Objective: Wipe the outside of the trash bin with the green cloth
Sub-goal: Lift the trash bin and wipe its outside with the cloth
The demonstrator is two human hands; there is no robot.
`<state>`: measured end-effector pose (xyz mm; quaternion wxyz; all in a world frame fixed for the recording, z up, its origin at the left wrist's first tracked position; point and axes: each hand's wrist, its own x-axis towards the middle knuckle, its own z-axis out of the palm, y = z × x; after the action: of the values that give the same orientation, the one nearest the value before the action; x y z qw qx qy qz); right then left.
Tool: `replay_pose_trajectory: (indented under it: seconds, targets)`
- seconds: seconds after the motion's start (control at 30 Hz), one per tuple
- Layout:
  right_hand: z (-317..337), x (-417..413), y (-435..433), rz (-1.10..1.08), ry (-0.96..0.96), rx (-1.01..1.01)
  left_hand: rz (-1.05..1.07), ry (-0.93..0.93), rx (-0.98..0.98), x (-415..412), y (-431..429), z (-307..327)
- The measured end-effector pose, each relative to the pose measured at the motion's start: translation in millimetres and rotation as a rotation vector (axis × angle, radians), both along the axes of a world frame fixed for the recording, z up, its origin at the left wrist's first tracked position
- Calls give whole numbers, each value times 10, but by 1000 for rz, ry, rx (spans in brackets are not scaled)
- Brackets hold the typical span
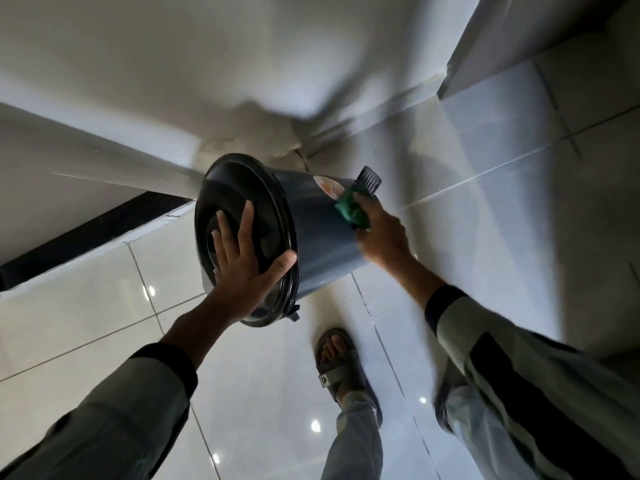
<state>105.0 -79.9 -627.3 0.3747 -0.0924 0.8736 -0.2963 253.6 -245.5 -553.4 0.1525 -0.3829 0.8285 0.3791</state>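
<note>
A round grey-blue trash bin (322,233) with a black lid (235,202) is tipped toward me near the room's corner. My left hand (242,268) lies flat on the lid, fingers spread and thumb hooked over its rim. My right hand (381,233) presses a crumpled green cloth (351,209) against the bin's right side wall, below a round sticker (329,188). A black foot pedal (370,180) sticks out at the bin's base, just beyond the cloth.
Glossy pale floor tiles (104,323) surround the bin. White walls meet in a corner (301,147) behind it, with a dark strip (97,230) at the left wall's foot. My sandalled foot (339,365) stands just below the bin.
</note>
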Motion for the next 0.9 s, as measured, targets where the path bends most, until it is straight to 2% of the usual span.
replay_pose_trajectory:
  seconds: [0.07,0.13,0.17,0.23,0.3,0.4,0.47,0.57,0.63,0.7,0.8,0.9]
  targets:
    - [316,112,-111,43,104,-222,-46,-12,-34,33,99,0]
    - [522,192,-144,48,98,-440,-112,-2,-61,92,144,2]
    - [536,209,-116,43,87,-487,-150,7,-68,139,154,2]
    - [408,197,-24,38,103,-441,-216,25,-70,245,146,-13]
    - [179,145,86,22,112,-257,-266,41,-70,314,136,-16]
    - [-140,5,205,-39,17,-18,-318,38,-91,327,171,22]
    - [-269,-72,262,-60,-43,38,-272,17,-70,234,228,66]
    - [-367,-119,294,-65,-56,54,112,-66,11,-264,228,118]
    - [-393,-128,308,-54,-55,47,320,-228,90,-663,172,160]
    - [-384,-144,326,-46,-68,44,338,-348,157,-853,142,165]
    - [-217,-109,371,-47,-58,38,270,-372,197,-795,234,128]
    - [169,136,348,-48,32,-152,266,-323,178,-543,377,86]
